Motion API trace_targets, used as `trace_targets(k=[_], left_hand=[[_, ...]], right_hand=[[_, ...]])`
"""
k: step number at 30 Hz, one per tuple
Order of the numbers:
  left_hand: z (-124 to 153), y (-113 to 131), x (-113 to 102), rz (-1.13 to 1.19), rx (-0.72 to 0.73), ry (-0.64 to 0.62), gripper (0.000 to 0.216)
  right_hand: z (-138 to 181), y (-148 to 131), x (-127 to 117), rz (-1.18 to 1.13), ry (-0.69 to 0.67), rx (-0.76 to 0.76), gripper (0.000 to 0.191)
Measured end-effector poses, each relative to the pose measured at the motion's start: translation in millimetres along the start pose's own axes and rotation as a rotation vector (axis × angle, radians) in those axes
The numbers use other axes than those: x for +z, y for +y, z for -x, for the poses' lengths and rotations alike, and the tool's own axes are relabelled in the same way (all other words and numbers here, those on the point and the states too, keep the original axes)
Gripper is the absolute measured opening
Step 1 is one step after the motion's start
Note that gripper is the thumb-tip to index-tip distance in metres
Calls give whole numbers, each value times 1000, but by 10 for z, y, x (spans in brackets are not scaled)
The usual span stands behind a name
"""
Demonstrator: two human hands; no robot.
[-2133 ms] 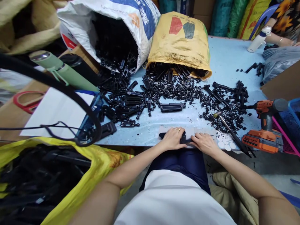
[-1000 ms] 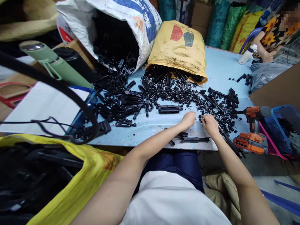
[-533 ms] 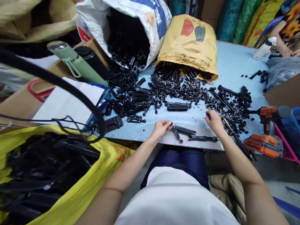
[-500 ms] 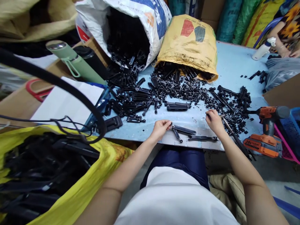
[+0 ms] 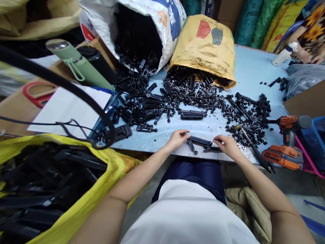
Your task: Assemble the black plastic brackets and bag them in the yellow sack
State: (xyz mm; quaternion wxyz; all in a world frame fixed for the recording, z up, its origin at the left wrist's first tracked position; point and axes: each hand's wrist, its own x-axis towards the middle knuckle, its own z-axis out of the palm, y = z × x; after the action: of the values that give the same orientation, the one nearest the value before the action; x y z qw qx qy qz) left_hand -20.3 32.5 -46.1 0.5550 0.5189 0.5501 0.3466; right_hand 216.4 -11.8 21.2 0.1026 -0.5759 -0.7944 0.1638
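Observation:
My left hand (image 5: 179, 139) pinches the left end of a long black plastic bar (image 5: 200, 140) near the table's front edge. A short black link (image 5: 192, 147) angles down from that same end toward me. At the bar's right end, my right hand (image 5: 224, 144) has thumb and forefinger closed; whatever small thing is between them is too small to name. Just below, a second black part (image 5: 212, 148) lies flat, partly covered by my right hand. Beyond my hands sits another black bar assembly (image 5: 193, 114).
Screws and small black parts (image 5: 198, 96) spill from a yellow sack (image 5: 203, 47); black links (image 5: 144, 101) spread before a white sack (image 5: 172, 27). An orange cordless drill (image 5: 285, 145) and a thin rod-like tool (image 5: 250, 140) lie right. A yellow bag (image 5: 119, 162) stands left. Another person's hands (image 5: 308, 57) show far right.
My right hand has moved left and toward me, from beside the pile of small parts to the bar's right end. My left hand stays at the left end.

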Motion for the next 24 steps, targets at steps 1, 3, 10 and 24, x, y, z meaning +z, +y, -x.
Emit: trace_targets(k=[1, 3, 10, 24], left_hand=[[-11, -14, -6, 13, -2, -18, 28], [-13, -27, -24, -25, 14, -39, 29], [145, -58, 11, -676, 530, 62, 27], [0, 76, 330, -1232, 1134, -443, 44]], right_hand=[[5, -22, 0, 39, -10, -16, 18], [12, -58, 18, 128, -44, -64, 18], [115, 90, 352, 85, 82, -202, 27], [69, 511, 338, 226, 119, -654, 43]])
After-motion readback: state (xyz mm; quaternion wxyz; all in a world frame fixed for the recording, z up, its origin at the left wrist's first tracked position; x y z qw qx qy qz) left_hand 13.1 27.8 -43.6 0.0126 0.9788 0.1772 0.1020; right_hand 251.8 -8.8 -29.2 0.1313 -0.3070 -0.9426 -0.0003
